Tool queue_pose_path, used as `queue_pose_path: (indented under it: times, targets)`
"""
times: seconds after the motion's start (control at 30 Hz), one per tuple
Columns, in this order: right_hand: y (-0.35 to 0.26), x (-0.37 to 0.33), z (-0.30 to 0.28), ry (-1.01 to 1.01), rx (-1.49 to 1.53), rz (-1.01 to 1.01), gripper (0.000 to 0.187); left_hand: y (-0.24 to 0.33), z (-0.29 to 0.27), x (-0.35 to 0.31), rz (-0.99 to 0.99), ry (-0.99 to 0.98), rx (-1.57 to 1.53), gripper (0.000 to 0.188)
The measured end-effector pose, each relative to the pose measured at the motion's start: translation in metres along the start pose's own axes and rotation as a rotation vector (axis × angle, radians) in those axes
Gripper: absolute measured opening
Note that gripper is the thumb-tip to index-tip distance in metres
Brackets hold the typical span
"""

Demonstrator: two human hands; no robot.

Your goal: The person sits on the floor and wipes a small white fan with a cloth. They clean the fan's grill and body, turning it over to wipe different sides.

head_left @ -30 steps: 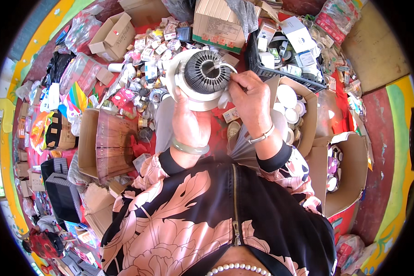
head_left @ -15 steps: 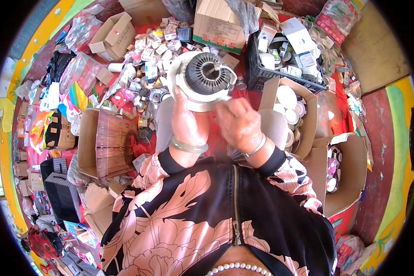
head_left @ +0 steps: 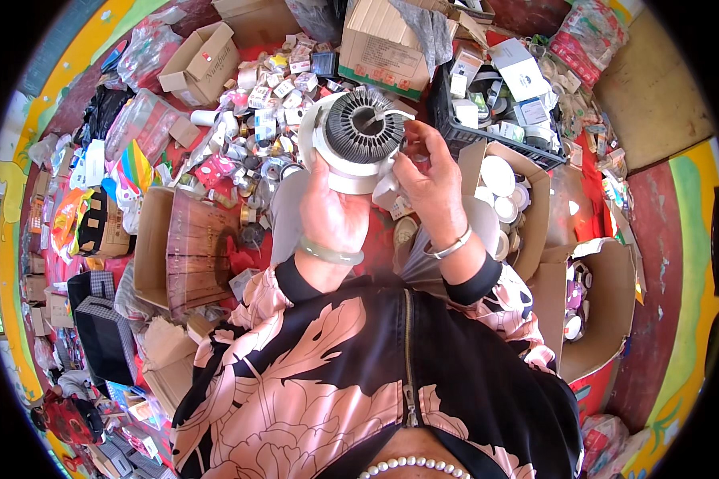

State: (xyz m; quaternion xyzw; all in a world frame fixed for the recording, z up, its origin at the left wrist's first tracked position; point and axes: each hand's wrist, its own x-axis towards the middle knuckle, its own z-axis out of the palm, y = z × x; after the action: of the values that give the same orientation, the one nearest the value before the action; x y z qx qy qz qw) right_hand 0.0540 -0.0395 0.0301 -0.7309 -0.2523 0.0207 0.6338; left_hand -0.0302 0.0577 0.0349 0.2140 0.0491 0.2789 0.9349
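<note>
My left hand (head_left: 335, 211) grips a round downlight (head_left: 347, 172) from below and its left side, thumb up along the white housing. The light has a wide white rim and a dark finned heat sink (head_left: 365, 128) facing up. A short white cord (head_left: 393, 115) comes out of the heat sink's middle and bends over its right edge. At the light's right side is my right hand (head_left: 435, 184), fingers bent and thumb toward the housing. Close to that thumb is a small white piece (head_left: 386, 190), seemingly held there; its kind and the cord's far end are partly hidden.
Small boxes and lamp parts (head_left: 268, 104) lie heaped ahead on red floor covering. A black crate (head_left: 495, 144) of boxed goods stands at the far right, a carton (head_left: 539, 231) of round white lights nearer. Another open carton (head_left: 607, 335) is lower right; a brown carton (head_left: 152, 255) stands left.
My right hand has risen and turned, its fingers opening out from a blurred, closed pose. The downlight has shifted slightly right in my left hand. The white piece below it now shows more.
</note>
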Motion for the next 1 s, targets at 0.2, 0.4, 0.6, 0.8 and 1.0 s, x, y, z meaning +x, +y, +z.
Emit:
queue_pose_path:
  times: [0.2,0.4,0.6,0.8,1.0]
  targets:
    - [-0.005,0.010,-0.016,-0.247,0.147,0.063,0.056,0.000,-0.008,-0.001,-0.066,-0.028,-0.039,0.050]
    - [-0.008,-0.002,0.002,-0.047,-0.103,-0.074,0.048,-0.004,-0.005,-0.005,-0.081,0.038,-0.020,0.050]
    - [-0.004,-0.006,0.014,0.123,-0.179,-0.060,0.035,-0.008,-0.008,-0.009,-0.026,-0.089,0.054,0.050]
    - [0.006,-0.003,-0.011,-0.015,0.105,-0.071,0.038,0.004,-0.010,-0.008,-0.101,-0.072,-0.065,0.050]
    - [-0.001,-0.010,-0.035,-0.323,0.055,-0.055,0.048,0.013,-0.029,0.001,-0.260,-0.021,-0.081,0.053]
